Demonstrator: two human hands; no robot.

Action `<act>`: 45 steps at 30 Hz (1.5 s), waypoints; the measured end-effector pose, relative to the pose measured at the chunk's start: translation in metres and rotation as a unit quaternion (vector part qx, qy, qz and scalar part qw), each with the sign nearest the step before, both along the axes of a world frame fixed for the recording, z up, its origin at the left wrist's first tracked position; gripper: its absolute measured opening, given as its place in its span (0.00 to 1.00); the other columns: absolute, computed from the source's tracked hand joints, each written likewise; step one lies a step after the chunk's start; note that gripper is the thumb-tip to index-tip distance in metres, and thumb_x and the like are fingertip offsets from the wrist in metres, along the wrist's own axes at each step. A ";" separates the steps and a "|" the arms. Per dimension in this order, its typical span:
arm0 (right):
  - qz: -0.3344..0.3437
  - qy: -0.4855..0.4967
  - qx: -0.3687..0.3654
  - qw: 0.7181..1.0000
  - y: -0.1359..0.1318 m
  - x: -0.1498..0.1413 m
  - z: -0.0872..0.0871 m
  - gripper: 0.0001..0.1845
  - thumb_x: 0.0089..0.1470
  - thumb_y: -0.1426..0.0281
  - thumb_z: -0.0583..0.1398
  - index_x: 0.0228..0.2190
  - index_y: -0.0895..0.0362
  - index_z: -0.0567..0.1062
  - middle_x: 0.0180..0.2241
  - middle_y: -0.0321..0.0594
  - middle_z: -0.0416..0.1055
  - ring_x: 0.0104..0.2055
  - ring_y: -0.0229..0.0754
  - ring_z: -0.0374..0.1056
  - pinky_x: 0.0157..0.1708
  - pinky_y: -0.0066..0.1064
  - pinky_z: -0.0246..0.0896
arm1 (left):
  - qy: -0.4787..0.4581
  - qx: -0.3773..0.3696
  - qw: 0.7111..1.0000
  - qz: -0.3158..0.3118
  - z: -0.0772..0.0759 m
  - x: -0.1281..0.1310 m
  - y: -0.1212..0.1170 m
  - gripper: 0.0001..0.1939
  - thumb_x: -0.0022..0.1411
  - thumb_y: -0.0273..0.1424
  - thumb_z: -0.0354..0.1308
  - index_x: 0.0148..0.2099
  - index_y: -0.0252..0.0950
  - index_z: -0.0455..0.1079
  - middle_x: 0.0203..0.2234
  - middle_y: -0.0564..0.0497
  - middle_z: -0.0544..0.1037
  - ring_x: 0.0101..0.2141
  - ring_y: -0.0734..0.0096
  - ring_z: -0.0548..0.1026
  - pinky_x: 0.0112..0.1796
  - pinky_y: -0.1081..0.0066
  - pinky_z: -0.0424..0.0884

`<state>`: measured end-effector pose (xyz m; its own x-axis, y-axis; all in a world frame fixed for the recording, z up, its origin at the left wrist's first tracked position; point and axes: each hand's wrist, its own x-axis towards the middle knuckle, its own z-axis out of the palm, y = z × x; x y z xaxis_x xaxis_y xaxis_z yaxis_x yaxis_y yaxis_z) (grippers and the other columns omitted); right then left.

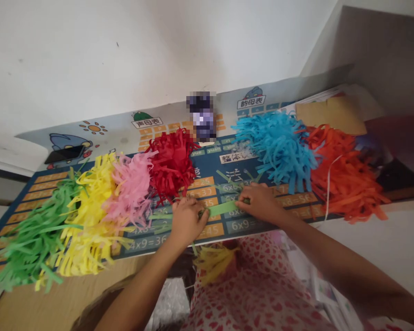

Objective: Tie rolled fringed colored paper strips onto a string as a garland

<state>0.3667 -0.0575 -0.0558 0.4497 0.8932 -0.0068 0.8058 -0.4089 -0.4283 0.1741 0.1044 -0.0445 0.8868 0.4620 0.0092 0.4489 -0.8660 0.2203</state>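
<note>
A green paper strip (pixel 223 208) is stretched between my two hands over the printed desk mat (pixel 214 179). My left hand (pixel 186 219) pinches its left end with the fingers closed. My right hand (pixel 258 201) pinches the right end, fingers also closed. Several loose green strips (pixel 229 184) lie on the mat just beyond my hands. Heaps of cut paper strips sit in a row on the mat: green (pixel 31 234), yellow (pixel 88 216), pink (pixel 131 188), red (pixel 172 163), blue (pixel 279 145) and orange (pixel 345 177).
A dark phone (pixel 64 154) lies at the mat's far left. A brown cardboard sheet (pixel 331 114) rests at the far right by the wall. Yellow strips (pixel 214 262) lie on my lap below the desk edge. A white wall stands behind the desk.
</note>
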 end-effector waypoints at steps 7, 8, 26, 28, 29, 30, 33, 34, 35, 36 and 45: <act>0.071 -0.128 0.076 0.986 -0.009 -0.008 0.003 0.07 0.59 0.68 0.59 0.31 0.53 0.77 0.39 0.39 0.76 0.46 0.47 0.64 0.53 0.44 0.44 | -0.043 0.114 0.987 -0.106 0.004 -0.004 -0.001 0.08 0.65 0.33 0.56 0.44 0.38 0.73 0.43 0.43 0.77 0.46 0.55 0.70 0.47 0.56 0.60; 0.118 -0.147 0.092 0.978 -0.011 -0.008 0.005 0.07 0.60 0.70 0.58 0.32 0.52 0.77 0.41 0.38 0.76 0.48 0.47 0.63 0.57 0.47 0.40 | -0.046 0.127 0.977 -0.168 0.004 -0.005 -0.002 0.09 0.66 0.30 0.54 0.46 0.39 0.72 0.44 0.44 0.77 0.47 0.56 0.70 0.48 0.56 0.60; 0.172 -0.145 0.154 0.962 -0.015 0.005 -0.005 0.05 0.58 0.66 0.62 0.32 0.55 0.77 0.41 0.40 0.76 0.48 0.47 0.64 0.51 0.43 0.45 | -0.141 0.103 0.962 -0.210 -0.008 -0.006 0.000 0.09 0.68 0.28 0.52 0.40 0.39 0.74 0.38 0.50 0.82 0.39 0.65 0.76 0.60 0.48 0.51; 0.161 -0.133 0.154 0.966 -0.016 0.008 -0.006 0.05 0.60 0.68 0.62 0.32 0.54 0.77 0.40 0.39 0.76 0.48 0.45 0.64 0.50 0.41 0.46 | -0.150 0.070 0.969 -0.182 -0.010 -0.010 0.001 0.08 0.68 0.29 0.53 0.40 0.40 0.74 0.39 0.51 0.82 0.41 0.64 0.76 0.58 0.50 0.53; 0.162 -0.125 0.150 0.967 -0.016 0.009 -0.007 0.06 0.59 0.66 0.62 0.32 0.54 0.77 0.41 0.39 0.76 0.48 0.46 0.64 0.50 0.41 0.46 | -0.151 0.050 0.973 -0.166 -0.010 -0.012 0.002 0.07 0.67 0.30 0.54 0.39 0.40 0.74 0.39 0.51 0.82 0.41 0.64 0.76 0.57 0.51 0.55; 0.165 -0.119 0.144 0.968 -0.016 0.010 -0.006 0.06 0.58 0.64 0.63 0.33 0.54 0.77 0.42 0.40 0.75 0.48 0.46 0.64 0.49 0.41 0.46 | -0.150 0.032 0.977 -0.151 -0.010 -0.013 0.002 0.07 0.67 0.30 0.54 0.39 0.40 0.74 0.39 0.51 0.81 0.42 0.64 0.76 0.55 0.52 0.57; 0.175 -0.127 0.133 0.967 -0.015 0.010 -0.006 0.08 0.57 0.62 0.64 0.35 0.54 0.78 0.43 0.42 0.74 0.50 0.48 0.63 0.50 0.42 0.45 | -0.143 -0.009 0.981 -0.127 -0.009 -0.013 0.004 0.06 0.66 0.31 0.55 0.38 0.40 0.74 0.39 0.51 0.81 0.42 0.64 0.75 0.52 0.55 0.60; 0.173 -0.134 0.135 0.966 -0.014 0.009 -0.006 0.07 0.57 0.63 0.64 0.34 0.53 0.78 0.43 0.41 0.74 0.49 0.48 0.63 0.50 0.42 0.45 | -0.139 -0.016 0.982 -0.125 -0.008 -0.012 0.004 0.06 0.66 0.31 0.55 0.37 0.39 0.74 0.39 0.51 0.81 0.42 0.63 0.75 0.52 0.55 0.59; 0.170 -0.136 0.139 0.966 -0.014 0.009 -0.006 0.06 0.58 0.64 0.64 0.33 0.53 0.78 0.42 0.41 0.74 0.49 0.48 0.63 0.50 0.42 0.45 | -0.135 -0.022 0.983 -0.123 -0.008 -0.011 0.004 0.06 0.66 0.31 0.55 0.37 0.40 0.74 0.39 0.51 0.81 0.42 0.63 0.74 0.52 0.54 0.59; 0.166 -0.130 0.143 0.967 -0.013 0.010 -0.007 0.06 0.58 0.65 0.63 0.32 0.53 0.78 0.41 0.41 0.74 0.48 0.47 0.63 0.49 0.41 0.45 | -0.131 -0.026 0.984 -0.122 -0.007 -0.011 0.005 0.07 0.66 0.31 0.55 0.37 0.40 0.74 0.39 0.51 0.81 0.42 0.63 0.74 0.52 0.54 0.58; 0.119 -0.015 0.130 0.984 -0.009 0.021 -0.014 0.06 0.58 0.65 0.63 0.30 0.52 0.78 0.41 0.38 0.72 0.46 0.44 0.63 0.45 0.38 0.46 | -0.081 -0.030 0.994 -0.065 -0.004 -0.001 0.001 0.09 0.65 0.32 0.54 0.34 0.38 0.73 0.37 0.47 0.77 0.42 0.59 0.70 0.43 0.59 0.62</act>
